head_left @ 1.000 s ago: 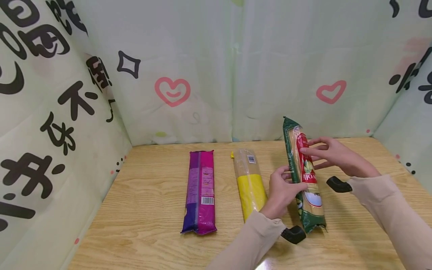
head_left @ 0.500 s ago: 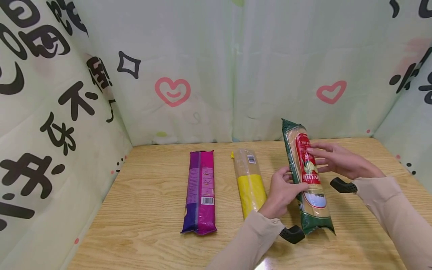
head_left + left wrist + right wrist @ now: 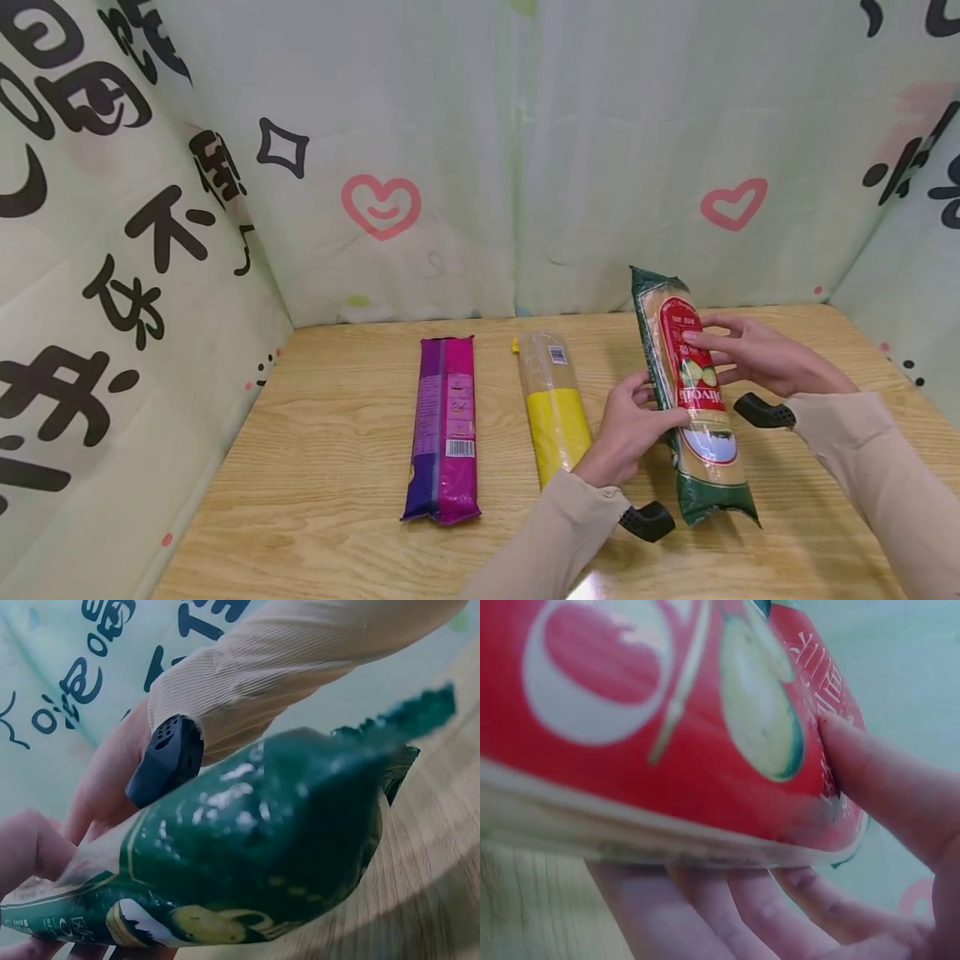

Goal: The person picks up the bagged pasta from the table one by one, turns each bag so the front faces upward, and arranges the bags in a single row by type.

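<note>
Both hands hold a long pack of dried noodles point(image 3: 701, 425) with green ends and a red label, tilted above the table. My left hand point(image 3: 626, 429) grips its left side, thumb across the front and fingers mostly hidden behind. Higher up on the right side, my right hand point(image 3: 772, 354) holds it with the thumb on the label; in the right wrist view its fingers point(image 3: 757, 907) pass underneath. The green end point(image 3: 262, 817) fills much of the left wrist view. Just left of the left hand lies a clear and yellow pack point(image 3: 555, 417), partly covered by that arm.
A purple and pink pack point(image 3: 442, 425) lies farther left on the wooden table point(image 3: 322, 467). Printed cloth walls point(image 3: 450, 125) enclose the back and both sides. Each wrist carries a black device point(image 3: 763, 411).
The noodle pack has turned to show more of its label, and its lower end has swung to the right. The right hand has shifted slightly right with it; both hands keep hold.
</note>
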The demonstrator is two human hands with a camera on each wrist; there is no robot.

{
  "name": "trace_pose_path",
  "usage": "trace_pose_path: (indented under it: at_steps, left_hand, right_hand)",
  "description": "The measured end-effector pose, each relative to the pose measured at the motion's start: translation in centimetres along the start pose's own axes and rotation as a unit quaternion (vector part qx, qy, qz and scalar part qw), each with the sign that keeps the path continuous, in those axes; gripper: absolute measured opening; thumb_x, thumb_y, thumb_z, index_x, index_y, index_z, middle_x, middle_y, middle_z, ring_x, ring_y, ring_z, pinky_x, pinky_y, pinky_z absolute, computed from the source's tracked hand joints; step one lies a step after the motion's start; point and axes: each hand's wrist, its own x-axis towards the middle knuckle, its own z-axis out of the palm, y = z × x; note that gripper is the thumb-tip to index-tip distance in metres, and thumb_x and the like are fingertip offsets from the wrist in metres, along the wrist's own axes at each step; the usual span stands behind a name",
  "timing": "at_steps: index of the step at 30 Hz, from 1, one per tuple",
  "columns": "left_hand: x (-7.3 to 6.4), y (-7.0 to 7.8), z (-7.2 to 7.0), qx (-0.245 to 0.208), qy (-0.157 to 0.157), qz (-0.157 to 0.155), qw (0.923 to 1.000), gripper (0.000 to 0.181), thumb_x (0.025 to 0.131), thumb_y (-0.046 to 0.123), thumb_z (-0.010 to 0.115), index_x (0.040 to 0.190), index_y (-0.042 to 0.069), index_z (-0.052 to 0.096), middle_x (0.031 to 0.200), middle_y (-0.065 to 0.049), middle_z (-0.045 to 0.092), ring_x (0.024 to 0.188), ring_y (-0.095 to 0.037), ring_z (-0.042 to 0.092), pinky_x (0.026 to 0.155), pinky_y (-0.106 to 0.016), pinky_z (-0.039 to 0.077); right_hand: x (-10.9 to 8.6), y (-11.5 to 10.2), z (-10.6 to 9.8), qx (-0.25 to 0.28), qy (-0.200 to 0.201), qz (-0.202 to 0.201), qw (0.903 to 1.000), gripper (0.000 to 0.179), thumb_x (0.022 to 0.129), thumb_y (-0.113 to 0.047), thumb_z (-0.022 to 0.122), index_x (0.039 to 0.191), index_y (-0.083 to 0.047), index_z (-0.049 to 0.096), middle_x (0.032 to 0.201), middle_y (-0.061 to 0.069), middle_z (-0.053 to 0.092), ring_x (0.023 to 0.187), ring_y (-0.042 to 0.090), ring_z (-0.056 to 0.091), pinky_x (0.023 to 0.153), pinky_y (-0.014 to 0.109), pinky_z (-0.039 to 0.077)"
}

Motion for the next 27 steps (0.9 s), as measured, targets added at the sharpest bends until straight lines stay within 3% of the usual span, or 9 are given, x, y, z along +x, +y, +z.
trace_pose_path:
  at_steps: [5, 10, 20, 27]
  left_hand:
    - [0.1, -0.1, -0.2, -0.008, -0.028, 0.009, 0.9995, 0.041, 0.076, 0.003, 0.071, 0.109, 0.024, 0.059, 0.090, 0.005, 0.062, 0.076, -0.012, 0.060, 0.067, -0.031, 0.054]
    - [0.2, -0.1, -0.4, -0.011, -0.040, 0.011, 0.9991, 0.040, 0.076, 0.004, 0.071, 0.108, 0.026, 0.061, 0.090, 0.004, 0.062, 0.076, -0.012, 0.060, 0.064, -0.030, 0.053]
    - [0.2, -0.1, -0.8, -0.009, 0.001, 0.015, 0.9998, 0.036, 0.074, 0.010, 0.076, 0.104, 0.025, 0.063, 0.087, 0.001, 0.060, 0.067, -0.013, 0.061, 0.057, -0.034, 0.055]
    - [0.2, -0.2, -0.8, -0.010, 0.010, 0.005, 0.9999, 0.038, 0.074, 0.004, 0.075, 0.104, 0.023, 0.062, 0.086, 0.001, 0.062, 0.068, -0.015, 0.062, 0.058, -0.037, 0.055]
  right_hand:
    - [-0.3, -0.4, -0.2, -0.013, 0.025, 0.000, 0.9996, 0.059, 0.095, -0.030, 0.049, 0.137, -0.002, 0.018, 0.106, 0.011, 0.057, 0.092, 0.026, 0.063, 0.077, 0.049, 0.051]
    - [-0.2, -0.7, -0.3, -0.018, 0.042, 0.002, 0.9989, 0.064, 0.094, -0.029, 0.052, 0.137, 0.001, 0.016, 0.099, 0.006, 0.061, 0.088, 0.026, 0.064, 0.074, 0.048, 0.052]
    - [-0.4, -1.5, -0.6, -0.014, 0.059, -0.007, 0.9981, 0.046, 0.092, -0.027, 0.056, 0.124, -0.006, 0.031, 0.092, 0.003, 0.065, 0.084, 0.026, 0.066, 0.073, 0.048, 0.053]
    - [-0.5, -1.6, -0.4, -0.028, 0.068, -0.004, 0.9973, 0.055, 0.091, -0.030, 0.057, 0.128, -0.002, 0.028, 0.094, 0.006, 0.065, 0.084, 0.028, 0.066, 0.072, 0.048, 0.053]
